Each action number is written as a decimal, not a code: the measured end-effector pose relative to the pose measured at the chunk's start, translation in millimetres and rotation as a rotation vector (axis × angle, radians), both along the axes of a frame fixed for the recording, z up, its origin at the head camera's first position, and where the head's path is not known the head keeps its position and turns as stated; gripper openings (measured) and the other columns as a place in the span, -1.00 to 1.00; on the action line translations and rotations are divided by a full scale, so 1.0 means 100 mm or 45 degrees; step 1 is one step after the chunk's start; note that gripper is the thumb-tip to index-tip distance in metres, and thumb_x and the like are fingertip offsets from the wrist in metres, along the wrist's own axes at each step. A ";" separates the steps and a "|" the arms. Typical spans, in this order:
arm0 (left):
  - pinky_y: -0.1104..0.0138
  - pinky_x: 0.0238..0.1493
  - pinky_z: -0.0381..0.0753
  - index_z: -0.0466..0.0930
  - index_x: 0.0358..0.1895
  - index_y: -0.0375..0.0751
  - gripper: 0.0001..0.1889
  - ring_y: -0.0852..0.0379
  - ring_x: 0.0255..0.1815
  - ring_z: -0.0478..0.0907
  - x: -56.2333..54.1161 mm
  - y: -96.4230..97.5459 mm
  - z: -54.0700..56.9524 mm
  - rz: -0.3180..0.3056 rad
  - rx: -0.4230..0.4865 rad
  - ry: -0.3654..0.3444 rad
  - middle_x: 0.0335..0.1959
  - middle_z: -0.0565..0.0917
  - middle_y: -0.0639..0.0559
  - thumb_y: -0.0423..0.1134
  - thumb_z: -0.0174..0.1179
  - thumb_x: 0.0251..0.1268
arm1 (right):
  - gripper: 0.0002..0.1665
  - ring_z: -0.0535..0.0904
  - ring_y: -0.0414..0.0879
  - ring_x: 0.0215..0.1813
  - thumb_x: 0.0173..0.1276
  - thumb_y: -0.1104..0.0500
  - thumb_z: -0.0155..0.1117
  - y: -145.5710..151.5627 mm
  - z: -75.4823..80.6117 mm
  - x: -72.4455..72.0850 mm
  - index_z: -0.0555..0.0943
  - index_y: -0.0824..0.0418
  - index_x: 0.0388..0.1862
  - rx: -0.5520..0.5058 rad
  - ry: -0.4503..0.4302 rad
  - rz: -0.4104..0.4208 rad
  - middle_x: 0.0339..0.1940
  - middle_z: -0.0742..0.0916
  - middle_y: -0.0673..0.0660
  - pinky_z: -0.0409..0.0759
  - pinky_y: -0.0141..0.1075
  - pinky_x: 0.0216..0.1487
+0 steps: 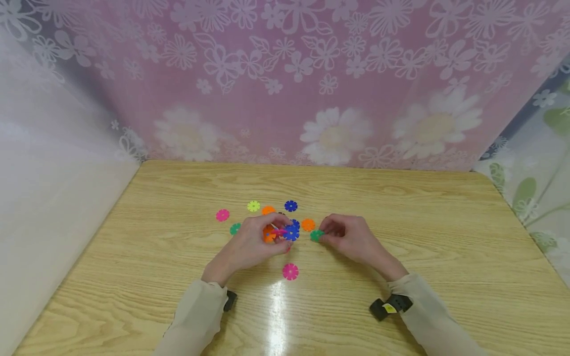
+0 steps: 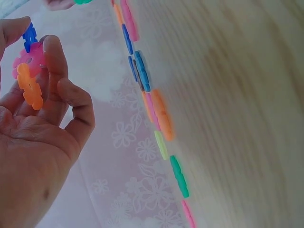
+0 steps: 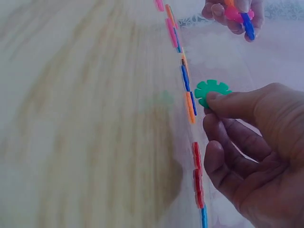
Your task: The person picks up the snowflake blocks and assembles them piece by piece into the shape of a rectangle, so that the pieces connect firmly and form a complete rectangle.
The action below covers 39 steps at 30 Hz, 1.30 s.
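Note:
My left hand [image 1: 256, 240] holds a small chain of notched plastic discs joined at their slots: an orange disc [image 2: 30, 86], a pink disc [image 2: 31, 59] and a blue disc [image 1: 291, 232]. Thumb and fingers pinch this chain above the table. To the right, my right hand [image 1: 352, 237] pinches a green notched disc [image 3: 212, 91] between thumb and forefinger, its slotted edge turned toward the left hand. A gap separates the green disc from the blue one. The other fingers of the right hand curl loosely beneath.
Loose discs lie flat on the wooden table [image 1: 133, 277]: pink [image 1: 290, 271], orange [image 1: 308, 225], dark blue [image 1: 291, 205], yellow [image 1: 253, 206], another pink [image 1: 222, 215] and a green one [image 1: 235, 229] partly behind the left hand. A flowered curtain [image 1: 285, 99] hangs behind the table.

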<state>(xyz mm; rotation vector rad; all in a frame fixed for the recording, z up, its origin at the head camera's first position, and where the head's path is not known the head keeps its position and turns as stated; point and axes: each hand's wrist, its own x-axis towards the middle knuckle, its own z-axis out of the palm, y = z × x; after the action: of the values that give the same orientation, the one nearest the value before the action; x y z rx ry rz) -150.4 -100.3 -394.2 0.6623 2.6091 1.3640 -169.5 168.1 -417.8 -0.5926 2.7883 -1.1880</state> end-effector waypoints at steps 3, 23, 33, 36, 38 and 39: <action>0.35 -0.13 0.64 0.66 0.07 0.06 -0.66 0.22 -0.05 0.64 0.00 0.00 0.00 -0.002 -0.003 0.004 -0.14 0.76 0.22 -0.18 0.42 0.22 | -0.84 0.62 -0.22 -0.34 0.25 0.28 0.52 0.00 0.02 0.02 0.73 0.07 -0.24 -0.051 0.042 -0.029 -0.38 0.79 -0.04 0.57 -0.41 -0.31; 0.37 -0.08 0.64 0.66 0.09 -0.01 -0.65 0.14 -0.04 0.66 0.00 0.06 0.04 -0.024 -0.007 0.001 -0.12 0.75 0.15 -0.20 0.43 0.23 | -0.91 0.66 -0.25 -0.35 0.29 0.24 0.51 -0.05 0.18 0.12 0.74 0.13 -0.26 -0.256 0.035 -0.003 -0.33 0.81 0.04 0.65 -0.38 -0.36; 0.36 -0.05 0.65 0.66 0.09 0.02 -0.65 0.17 -0.03 0.65 -0.01 0.05 0.01 -0.022 0.015 -0.010 -0.12 0.75 0.20 -0.18 0.42 0.24 | -0.91 0.67 -0.25 -0.33 0.28 0.27 0.50 -0.09 0.19 0.15 0.75 0.15 -0.25 -0.333 0.081 0.038 -0.32 0.81 0.07 0.66 -0.37 -0.34; 0.36 -0.05 0.66 0.66 0.09 0.01 -0.66 0.20 -0.03 0.65 -0.02 0.05 0.01 -0.031 0.025 0.004 -0.12 0.76 0.20 -0.18 0.43 0.25 | -0.91 0.65 -0.25 -0.35 0.28 0.29 0.50 -0.10 0.19 0.14 0.75 0.16 -0.26 -0.360 0.100 0.056 -0.34 0.81 0.07 0.65 -0.37 -0.34; 0.36 -0.05 0.66 0.66 0.09 0.02 -0.66 0.22 -0.04 0.64 -0.02 0.05 0.01 -0.035 0.029 0.013 -0.12 0.76 0.20 -0.18 0.43 0.25 | -0.91 0.65 -0.25 -0.35 0.28 0.30 0.49 -0.11 0.18 0.14 0.75 0.16 -0.26 -0.371 0.110 0.069 -0.34 0.81 0.07 0.64 -0.37 -0.34; 0.36 -0.05 0.66 0.67 0.08 0.02 -0.66 0.22 -0.04 0.65 -0.02 0.05 0.01 -0.038 0.031 0.017 -0.12 0.76 0.20 -0.18 0.43 0.25 | -0.90 0.65 -0.25 -0.35 0.28 0.30 0.50 -0.12 0.18 0.14 0.75 0.16 -0.26 -0.375 0.114 0.074 -0.34 0.81 0.06 0.64 -0.37 -0.35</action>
<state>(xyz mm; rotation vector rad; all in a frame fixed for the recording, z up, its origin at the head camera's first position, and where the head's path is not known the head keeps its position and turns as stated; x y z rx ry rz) -152.5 -95.6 -392.9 0.7131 2.5858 1.3899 -155.4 156.2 -399.4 -0.7590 2.6622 -1.6122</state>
